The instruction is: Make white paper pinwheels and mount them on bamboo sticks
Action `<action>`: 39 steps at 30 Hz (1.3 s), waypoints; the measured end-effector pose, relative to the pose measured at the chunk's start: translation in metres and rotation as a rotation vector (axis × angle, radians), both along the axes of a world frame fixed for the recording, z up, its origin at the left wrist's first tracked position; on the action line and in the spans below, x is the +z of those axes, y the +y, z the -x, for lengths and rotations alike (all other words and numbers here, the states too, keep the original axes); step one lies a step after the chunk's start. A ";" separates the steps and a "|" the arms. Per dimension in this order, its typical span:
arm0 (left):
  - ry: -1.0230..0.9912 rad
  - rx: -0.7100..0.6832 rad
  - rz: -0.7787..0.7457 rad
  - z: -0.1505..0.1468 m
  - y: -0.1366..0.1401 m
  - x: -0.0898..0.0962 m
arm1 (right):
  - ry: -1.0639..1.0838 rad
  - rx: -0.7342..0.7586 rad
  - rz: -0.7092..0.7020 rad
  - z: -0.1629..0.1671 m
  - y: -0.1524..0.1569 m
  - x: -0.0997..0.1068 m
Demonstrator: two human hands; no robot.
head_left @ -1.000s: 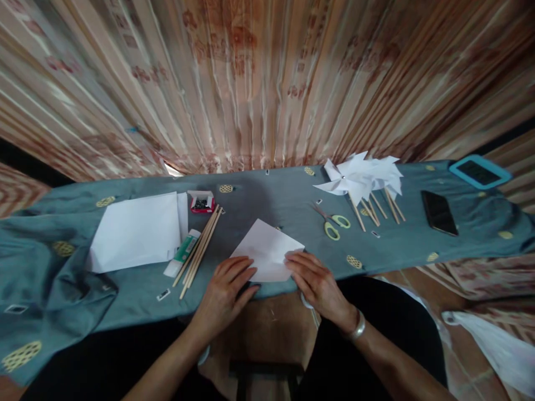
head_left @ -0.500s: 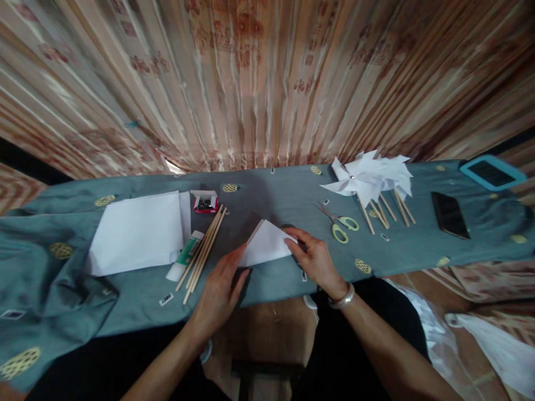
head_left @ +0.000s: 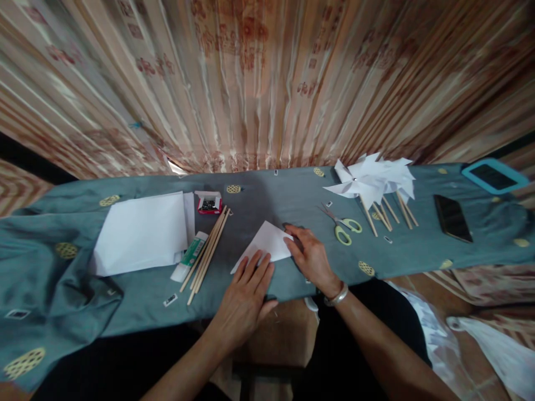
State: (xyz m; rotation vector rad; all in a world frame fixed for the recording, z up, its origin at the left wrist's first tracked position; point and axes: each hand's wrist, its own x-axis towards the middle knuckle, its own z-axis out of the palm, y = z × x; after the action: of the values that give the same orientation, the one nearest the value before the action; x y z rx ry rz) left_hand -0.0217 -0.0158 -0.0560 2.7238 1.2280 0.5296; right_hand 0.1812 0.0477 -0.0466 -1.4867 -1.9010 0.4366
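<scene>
A folded sheet of white paper (head_left: pixel 266 238), triangular in outline, lies on the cloth in front of me. My left hand (head_left: pixel 246 292) rests on its lower edge with the fingers stretched out flat. At the paper's right corner, my right hand (head_left: pixel 311 256) holds the edge between thumb and fingers. To the left of the paper lie several thin wooden sticks (head_left: pixel 209 256) and a green and white glue stick (head_left: pixel 190 257). Scissors with light green handles (head_left: pixel 343 227) lie open to the right of my right hand.
A stack of white paper (head_left: pixel 140 234) lies at left, near a small red box of dark pins (head_left: pixel 209 203). White paper pinwheels (head_left: pixel 371 178) on sticks, a black phone (head_left: pixel 452 218) and a blue-framed tablet (head_left: pixel 495 174) are at right. A curtain (head_left: pixel 259 83) hangs behind the table.
My left hand has moved from the paper's left side to its lower edge and now lies flat on it. My right hand stays at the right corner.
</scene>
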 end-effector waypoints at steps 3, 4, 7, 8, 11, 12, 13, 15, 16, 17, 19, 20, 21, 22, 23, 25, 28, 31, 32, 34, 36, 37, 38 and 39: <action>0.014 0.000 -0.004 0.001 0.001 -0.001 | -0.016 0.003 -0.008 0.000 0.000 -0.001; 0.015 0.000 -0.002 0.001 0.001 0.000 | -0.020 0.001 -0.010 0.000 0.001 -0.001; 0.017 0.005 0.014 0.001 0.002 0.000 | -0.016 -0.010 -0.007 0.000 0.001 -0.002; 0.017 0.007 0.017 0.001 0.002 0.000 | -0.013 -0.014 -0.004 0.000 0.001 -0.002; 0.022 0.005 0.016 0.001 0.003 0.000 | -0.004 -0.019 0.003 0.001 0.001 -0.002; 0.023 0.004 0.016 0.001 0.003 0.000 | 0.002 -0.021 0.003 0.001 0.001 -0.003; 0.023 0.004 0.015 0.001 0.004 0.000 | 0.007 -0.021 0.003 0.001 0.001 -0.003; 0.019 0.001 0.009 0.001 0.004 0.001 | 0.012 -0.020 0.001 0.001 0.002 -0.003; 0.018 0.003 0.008 0.001 0.005 0.001 | 0.013 -0.019 0.000 0.001 0.002 -0.003; 0.018 0.006 0.006 0.001 0.005 0.001 | 0.012 -0.020 -0.001 0.001 0.002 -0.003; 0.023 0.012 0.001 0.000 0.005 0.000 | 0.011 -0.024 -0.004 0.001 0.003 -0.003; 0.028 0.017 -0.001 0.000 0.005 0.000 | 0.012 -0.027 -0.005 0.001 0.003 -0.002; 0.034 0.020 -0.003 0.000 0.005 0.000 | 0.011 -0.028 -0.006 0.002 0.003 -0.002; 0.039 0.020 -0.007 0.000 0.004 -0.001 | 0.010 -0.029 -0.005 0.002 0.004 -0.002; 0.042 0.018 -0.011 0.000 0.004 -0.001 | 0.009 -0.031 -0.003 0.002 0.004 -0.002; 0.044 0.016 -0.012 0.000 0.004 -0.001 | 0.008 -0.039 0.006 0.003 0.004 -0.001; 0.040 0.017 0.000 0.000 0.005 -0.002 | 0.015 -0.049 0.017 0.003 0.005 -0.001; 0.042 0.014 0.004 0.000 0.006 -0.002 | 0.002 -0.041 0.005 0.002 0.005 -0.002; 0.044 0.016 0.004 0.000 0.006 -0.002 | -0.017 -0.032 -0.005 0.002 0.005 -0.002; 0.047 0.020 0.002 0.000 0.006 -0.002 | -0.086 -0.016 -0.043 0.002 0.002 -0.003; 0.052 0.022 0.004 -0.001 0.005 -0.002 | -0.180 -0.002 -0.091 0.004 -0.003 -0.003; 0.056 0.023 0.007 -0.001 0.005 -0.002 | -0.225 0.004 -0.114 0.006 -0.006 -0.003; 0.062 0.025 0.009 -0.001 0.005 -0.003 | -0.264 0.010 -0.134 0.007 -0.010 -0.004; 0.068 0.028 0.010 -0.002 0.005 -0.003 | -0.295 0.018 -0.146 0.009 -0.014 -0.004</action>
State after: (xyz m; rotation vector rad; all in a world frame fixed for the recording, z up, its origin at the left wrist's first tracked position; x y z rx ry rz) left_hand -0.0200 -0.0111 -0.0587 2.7412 1.2825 0.4353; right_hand 0.1719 0.0342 -0.0508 -1.5029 -2.1240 0.0848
